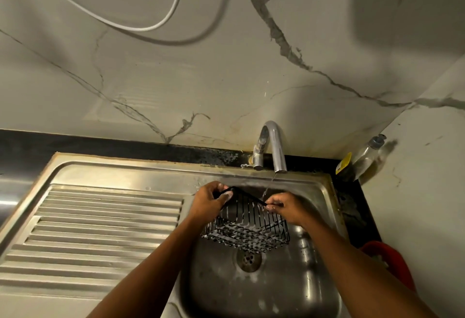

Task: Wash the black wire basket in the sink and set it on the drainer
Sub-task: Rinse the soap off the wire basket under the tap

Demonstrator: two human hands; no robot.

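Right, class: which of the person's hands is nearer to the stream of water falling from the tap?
The right hand. It pinches the rim of the black wire basket just right of the stream; the left hand grips the rim's other end, well left of it.

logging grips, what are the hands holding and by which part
The black wire basket, by its top rim: left hand at the left end, right hand at the right end.

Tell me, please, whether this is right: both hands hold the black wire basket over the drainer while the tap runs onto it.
Not quite: the head view shows the left hand and right hand holding the black wire basket over the sink bowl, not the drainer; the tap does run onto it.
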